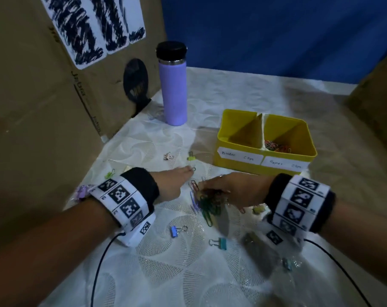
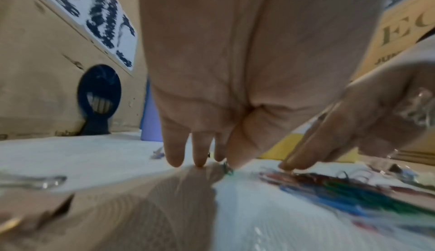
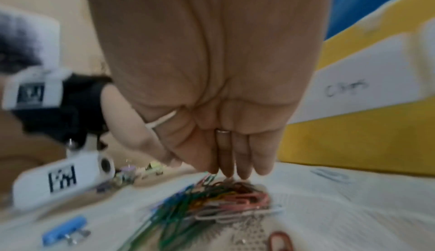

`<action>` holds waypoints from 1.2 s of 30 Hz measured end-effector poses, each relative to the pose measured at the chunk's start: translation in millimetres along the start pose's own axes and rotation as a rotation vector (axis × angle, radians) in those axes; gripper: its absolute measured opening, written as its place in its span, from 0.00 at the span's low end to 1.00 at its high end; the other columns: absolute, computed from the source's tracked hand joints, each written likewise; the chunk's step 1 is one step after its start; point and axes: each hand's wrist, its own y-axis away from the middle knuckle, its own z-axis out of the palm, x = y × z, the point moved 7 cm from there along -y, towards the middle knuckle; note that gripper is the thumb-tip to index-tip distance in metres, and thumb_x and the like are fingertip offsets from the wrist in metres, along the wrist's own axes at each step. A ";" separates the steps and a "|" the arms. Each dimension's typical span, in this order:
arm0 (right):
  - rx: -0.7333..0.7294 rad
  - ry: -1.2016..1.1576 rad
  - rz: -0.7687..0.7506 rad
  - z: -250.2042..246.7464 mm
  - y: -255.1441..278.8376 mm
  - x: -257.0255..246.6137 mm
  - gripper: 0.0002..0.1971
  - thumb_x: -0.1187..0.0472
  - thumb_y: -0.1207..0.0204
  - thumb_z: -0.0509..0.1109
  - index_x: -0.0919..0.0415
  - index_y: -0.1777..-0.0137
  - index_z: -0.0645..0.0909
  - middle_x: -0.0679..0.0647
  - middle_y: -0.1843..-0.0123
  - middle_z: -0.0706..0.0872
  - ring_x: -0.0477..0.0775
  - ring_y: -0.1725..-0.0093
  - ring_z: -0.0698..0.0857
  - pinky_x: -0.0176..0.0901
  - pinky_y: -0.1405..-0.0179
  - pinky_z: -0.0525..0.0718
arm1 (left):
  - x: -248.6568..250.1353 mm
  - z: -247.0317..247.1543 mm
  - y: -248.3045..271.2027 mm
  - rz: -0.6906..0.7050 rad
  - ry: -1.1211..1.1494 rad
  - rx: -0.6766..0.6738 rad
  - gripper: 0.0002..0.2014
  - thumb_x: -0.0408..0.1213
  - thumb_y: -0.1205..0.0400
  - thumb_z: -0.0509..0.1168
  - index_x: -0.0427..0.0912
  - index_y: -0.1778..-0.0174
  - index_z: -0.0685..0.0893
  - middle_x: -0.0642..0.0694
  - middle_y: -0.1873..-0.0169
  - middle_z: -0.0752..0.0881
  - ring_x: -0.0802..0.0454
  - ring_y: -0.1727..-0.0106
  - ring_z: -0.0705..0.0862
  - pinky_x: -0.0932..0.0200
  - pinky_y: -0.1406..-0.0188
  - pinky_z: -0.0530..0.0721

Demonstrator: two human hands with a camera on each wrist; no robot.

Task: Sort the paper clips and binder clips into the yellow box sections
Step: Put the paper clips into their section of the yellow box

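Paper clips (image 1: 207, 202): 1 loose pile, mixed colours, at centre of the cloth (image 1: 188, 273). Long axis of pile from 11 to 5 o'clock; long green clips at the near end pointing to about 5 o'clock. 1 single green clip (image 1: 193, 169) apart from it, at 11 o'clock. More paper clips already in the box.

Binder clips: at least 7 made out, scattered singly around the pile. 2 at 11 o'clock (image 1: 167, 155), 2 at 9 o'clock near the cardboard wall, 2 at 6 o'clock (image 1: 177, 230), 1 at 3 o'clock. Others too blurred to count.

Box (image 1: 239, 160): 1, yellow, at 1 o'clock from pile, long axis 9 to 3 o'clock. 2 sections, labelled "Binder Clips" at left and "Paper Clips" at right.

Right hand (image 1: 232, 189): fingers straight and narrow together, tips resting on top of pile; nothing gripped.

Left hand (image 1: 172, 182): fingers straight, pointed down, tips on cloth at the single green clip. Pinched or merely touched: cannot tell.

Bottle (image 1: 173, 85): 1, purple, black cap, upright, at 11 o'clock beyond the binder clips.
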 end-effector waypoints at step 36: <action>0.142 0.104 0.116 10.1 -18.5 12.6 0.23 0.66 0.28 0.71 0.59 0.33 0.71 0.64 0.35 0.75 0.66 0.38 0.78 0.50 0.43 0.79 | -0.1 1.7 -5.1 -0.068 0.128 0.175 0.17 0.38 0.21 0.68 0.38 0.37 0.77 0.38 0.36 0.78 0.43 0.39 0.79 0.61 0.50 0.72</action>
